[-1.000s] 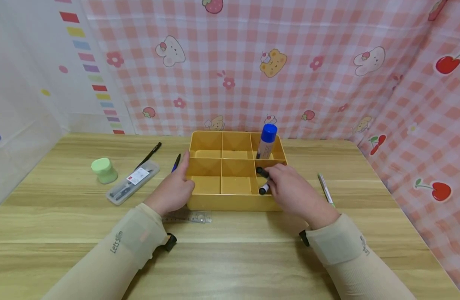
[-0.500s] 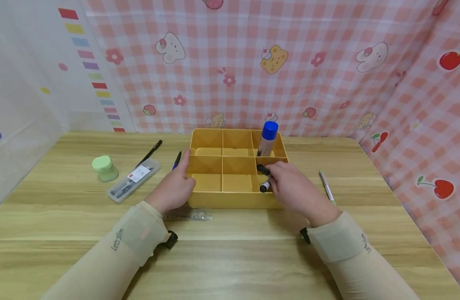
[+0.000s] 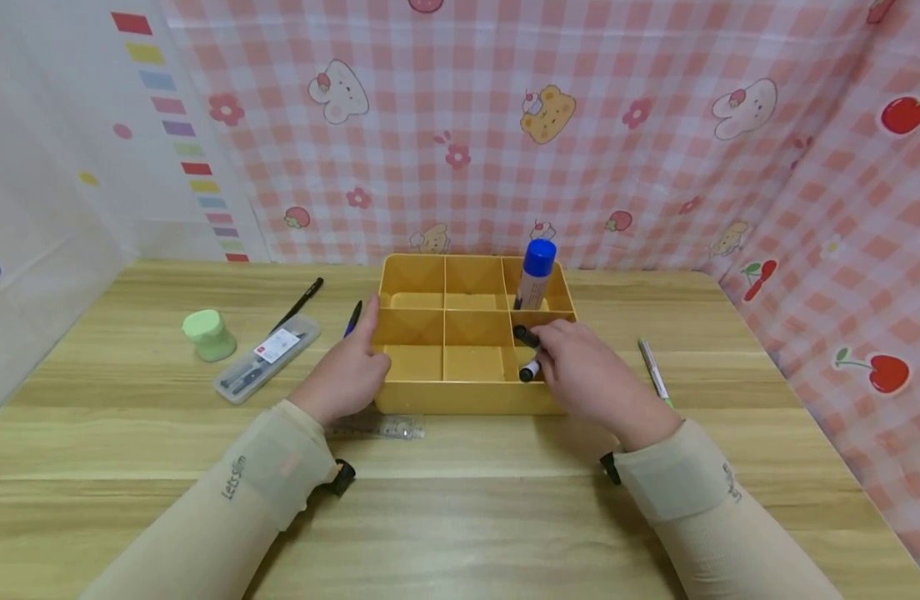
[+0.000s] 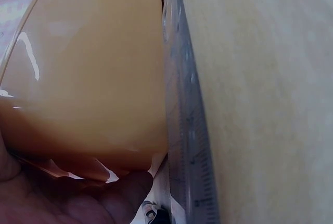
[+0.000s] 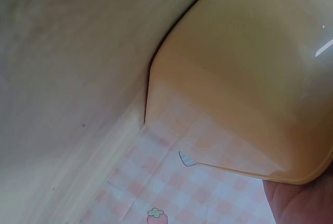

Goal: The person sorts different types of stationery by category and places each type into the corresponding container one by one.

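Note:
A yellow six-compartment storage box (image 3: 467, 398) sits on the table between the hands. My left hand (image 3: 345, 371) grips its left end, one finger lying along the outside and the thumb at the rim; in the left wrist view the fingers (image 4: 112, 200) touch the box wall. My right hand (image 3: 598, 375) reaches into the front right compartment. It seems to pinch a black-capped marker (image 3: 526, 337), though its fingertips are hidden. Just below lies another marker (image 3: 530, 370) with a white body and black cap. A blue-capped glue stick (image 3: 535, 275) stands in the back right compartment.
On the left are a green container (image 3: 209, 335), a clear pencil case (image 3: 267, 358) and a black pen (image 3: 301, 302). A blue pen (image 3: 353, 318) and a transparent ruler (image 3: 388, 427) lie beside the box. A green-and-white marker (image 3: 655, 372) is at right. Patterned cloth (image 3: 460, 125) hangs behind.
The head view has shifted slightly, so everything appears a little higher. Both hands and the box stay in place relative to each other.

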`<state>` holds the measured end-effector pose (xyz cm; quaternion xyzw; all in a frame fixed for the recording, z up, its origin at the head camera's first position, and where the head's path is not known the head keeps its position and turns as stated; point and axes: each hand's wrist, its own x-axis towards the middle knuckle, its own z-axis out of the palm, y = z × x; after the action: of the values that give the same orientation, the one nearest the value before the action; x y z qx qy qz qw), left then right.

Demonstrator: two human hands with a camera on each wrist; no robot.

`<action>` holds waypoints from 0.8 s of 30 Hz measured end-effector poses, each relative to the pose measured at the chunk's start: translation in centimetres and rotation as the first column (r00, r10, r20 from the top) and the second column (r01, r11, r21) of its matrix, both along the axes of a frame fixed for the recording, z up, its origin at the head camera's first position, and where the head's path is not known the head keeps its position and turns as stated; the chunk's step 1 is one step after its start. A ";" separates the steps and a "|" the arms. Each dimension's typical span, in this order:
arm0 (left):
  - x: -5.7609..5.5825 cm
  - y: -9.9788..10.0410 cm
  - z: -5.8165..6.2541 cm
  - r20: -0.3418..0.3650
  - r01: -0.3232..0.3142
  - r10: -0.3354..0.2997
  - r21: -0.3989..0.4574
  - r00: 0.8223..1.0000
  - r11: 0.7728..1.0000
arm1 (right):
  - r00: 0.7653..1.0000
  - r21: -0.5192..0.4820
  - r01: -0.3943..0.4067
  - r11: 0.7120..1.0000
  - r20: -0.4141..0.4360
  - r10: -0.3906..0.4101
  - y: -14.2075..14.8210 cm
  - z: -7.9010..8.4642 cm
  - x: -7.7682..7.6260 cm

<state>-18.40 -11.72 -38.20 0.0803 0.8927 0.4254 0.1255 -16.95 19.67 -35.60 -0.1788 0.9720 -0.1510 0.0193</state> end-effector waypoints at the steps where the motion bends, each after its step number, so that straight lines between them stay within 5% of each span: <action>1: 0.0 0.0 0.0 0.001 0.001 -0.001 0.001 1.000 1.000 | 1.000 0.001 0.001 1.000 0.003 -0.001 0.0 0.0 0.0; 24: 0.0 0.0 0.1 0.006 0.005 -0.005 0.001 1.000 1.000 | 1.000 -0.007 -0.019 1.000 -0.018 0.018 0.1 -0.3 -0.2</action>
<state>-18.40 -11.74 -38.13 0.0814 0.8919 0.4257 0.1292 -17.17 19.75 -35.87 -0.1892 0.9699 -0.1527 0.0111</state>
